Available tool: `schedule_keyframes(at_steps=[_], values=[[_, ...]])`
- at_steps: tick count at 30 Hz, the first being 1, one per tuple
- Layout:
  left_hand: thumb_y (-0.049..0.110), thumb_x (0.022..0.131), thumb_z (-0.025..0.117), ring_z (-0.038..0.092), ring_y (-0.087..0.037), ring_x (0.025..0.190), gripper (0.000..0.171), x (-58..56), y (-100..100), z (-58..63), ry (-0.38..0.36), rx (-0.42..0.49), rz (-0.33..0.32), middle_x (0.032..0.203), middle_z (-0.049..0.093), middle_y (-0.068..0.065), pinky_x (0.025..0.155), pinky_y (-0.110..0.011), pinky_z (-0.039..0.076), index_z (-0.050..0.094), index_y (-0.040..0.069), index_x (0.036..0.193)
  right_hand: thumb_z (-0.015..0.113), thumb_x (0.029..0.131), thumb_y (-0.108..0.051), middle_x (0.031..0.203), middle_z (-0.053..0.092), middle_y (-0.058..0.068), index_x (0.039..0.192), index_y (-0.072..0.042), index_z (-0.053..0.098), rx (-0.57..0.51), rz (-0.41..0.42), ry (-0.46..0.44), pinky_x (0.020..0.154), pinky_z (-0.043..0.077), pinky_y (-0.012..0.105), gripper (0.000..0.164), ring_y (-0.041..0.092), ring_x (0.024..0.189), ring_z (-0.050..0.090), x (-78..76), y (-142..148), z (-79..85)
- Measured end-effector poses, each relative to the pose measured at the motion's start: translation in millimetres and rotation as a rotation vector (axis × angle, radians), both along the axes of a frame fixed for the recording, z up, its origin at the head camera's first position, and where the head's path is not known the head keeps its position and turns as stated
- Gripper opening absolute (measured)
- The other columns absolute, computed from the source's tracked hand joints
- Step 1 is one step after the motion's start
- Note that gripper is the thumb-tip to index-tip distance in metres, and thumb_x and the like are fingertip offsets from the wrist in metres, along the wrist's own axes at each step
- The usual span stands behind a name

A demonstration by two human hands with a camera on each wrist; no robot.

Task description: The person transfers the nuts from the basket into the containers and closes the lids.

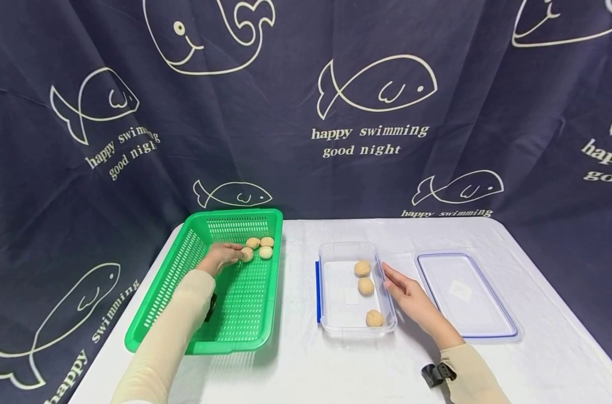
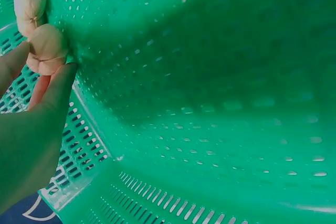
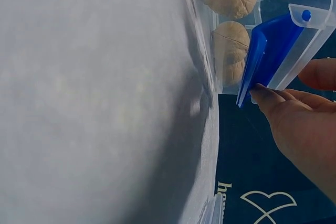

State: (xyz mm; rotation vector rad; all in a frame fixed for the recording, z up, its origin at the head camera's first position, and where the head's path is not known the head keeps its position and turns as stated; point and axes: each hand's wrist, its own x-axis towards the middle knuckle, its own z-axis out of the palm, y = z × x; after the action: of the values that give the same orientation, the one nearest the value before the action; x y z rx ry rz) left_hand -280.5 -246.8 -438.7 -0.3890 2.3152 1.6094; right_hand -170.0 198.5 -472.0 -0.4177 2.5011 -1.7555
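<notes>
Inside the green basket (image 1: 275, 292), my left hand (image 1: 221, 257) pinches a tan walnut (image 2: 48, 45) between thumb and fingers. Other walnuts (image 1: 267, 242) lie close by in the far right corner of the basket; one walnut (image 2: 30, 6) shows just beyond the pinched one. My right hand (image 1: 412, 297) rests against the right side of a clear plastic box (image 1: 336, 314), fingers extended along its wall. In the right wrist view its fingertips touch a blue latch flap (image 3: 275, 45) on that side. Three walnuts (image 1: 366, 287) sit along the box's right half.
A clear lid (image 1: 479, 314) with a blue seal lies flat on the white-covered table (image 1: 295, 370), right of the box. Another blue latch flap (image 1: 318, 292) stands out at the box's left side. A dark curtain (image 1: 295, 101) with fish drawings hangs behind the table.
</notes>
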Motion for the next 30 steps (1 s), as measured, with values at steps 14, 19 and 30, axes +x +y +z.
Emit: schedule_keyframes(at_steps=[14,19,30], values=[[0.006,0.088,0.068,0.047,-0.033,0.122,0.044,0.0,5.9,-5.5,0.058,-0.126,0.015,0.133,0.052,-0.023,0.1,-0.039,0.044,0.056,-0.007,0.128,0.046,0.103,-0.014,0.149,0.03,0.024,0.146,0.008,0.03,0.003,-0.005,0.001,0.101,0.025,0.006,0.051,0.035,0.138,0.028,-1.0,1.6,-1.9],[0.005,0.087,0.069,0.049,-0.032,0.119,0.041,1.0,6.7,-5.2,0.075,-0.138,0.028,0.131,0.053,-0.022,0.096,-0.038,0.046,0.059,-0.006,0.125,0.045,0.103,-0.013,0.15,0.029,0.024,0.146,0.008,0.029,0.0,-0.003,-0.011,0.101,0.025,0.007,0.051,0.034,0.138,0.028,-0.2,1.8,-1.8],[0.015,0.081,0.078,0.059,-0.029,0.103,0.04,-0.6,3.9,-1.7,0.134,-0.145,0.017,0.114,0.064,-0.018,0.089,-0.038,0.051,0.067,-0.001,0.116,0.045,0.103,-0.012,0.15,0.03,0.024,0.146,0.008,0.029,0.001,-0.003,-0.002,0.103,0.026,0.01,0.05,0.035,0.138,0.029,-0.4,1.5,-1.6]])
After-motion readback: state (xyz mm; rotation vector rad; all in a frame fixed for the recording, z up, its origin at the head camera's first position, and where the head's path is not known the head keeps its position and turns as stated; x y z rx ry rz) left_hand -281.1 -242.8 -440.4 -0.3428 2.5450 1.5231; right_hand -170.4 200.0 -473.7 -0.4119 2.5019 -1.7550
